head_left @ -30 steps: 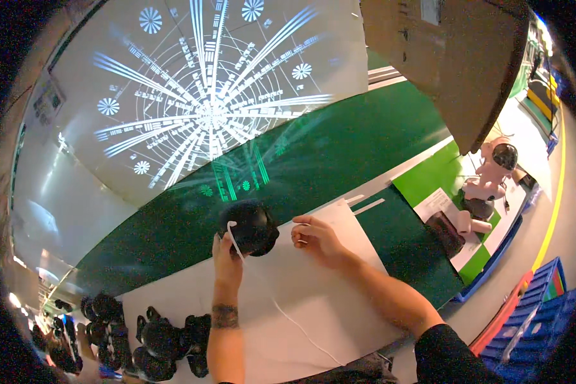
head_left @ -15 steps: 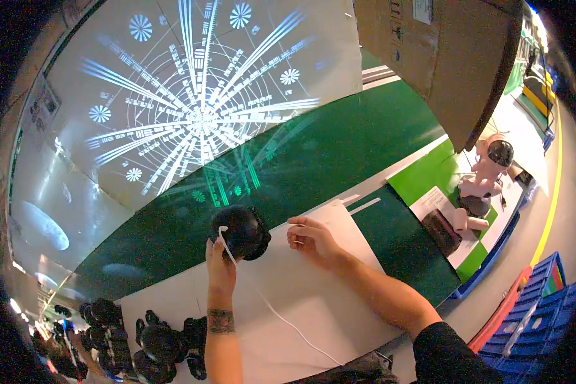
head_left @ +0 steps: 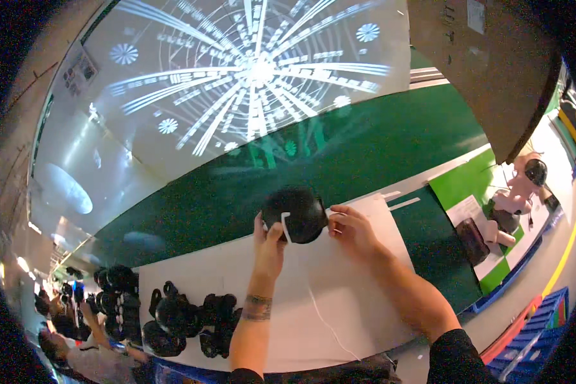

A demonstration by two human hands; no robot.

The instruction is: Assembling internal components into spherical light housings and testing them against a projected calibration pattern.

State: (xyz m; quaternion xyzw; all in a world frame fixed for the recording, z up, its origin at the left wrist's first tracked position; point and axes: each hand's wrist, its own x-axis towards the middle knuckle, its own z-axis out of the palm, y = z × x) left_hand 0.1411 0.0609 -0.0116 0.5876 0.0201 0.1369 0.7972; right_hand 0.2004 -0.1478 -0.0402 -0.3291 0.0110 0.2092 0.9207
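A round black device [head_left: 294, 214], probably a projector, is held up above the near edge of the bench. My left hand [head_left: 270, 244] grips its left side, thumb on the near face and fingers curled round the edge. Against that near face lies the bent end of a white cable [head_left: 286, 225], which trails down over the white board [head_left: 288, 320]. At the device's right edge, the fingers of my right hand [head_left: 352, 233] are bent and pressed to its side. A white radial test pattern [head_left: 259, 73] shines on the pale panel beyond.
Several similar black devices [head_left: 179, 317] stand at the lower left, with a person's arm [head_left: 96, 326] past them. A large cardboard box [head_left: 486, 70] hangs over the right. Pink and black parts [head_left: 515, 198] lie on a green-and-white surface. Blue crates [head_left: 537, 339] stand lower right.
My right hand, apart from the device before, now touches its right side. The device has turned slightly in my left hand. The view has shifted, and the projected pattern looks more blurred.
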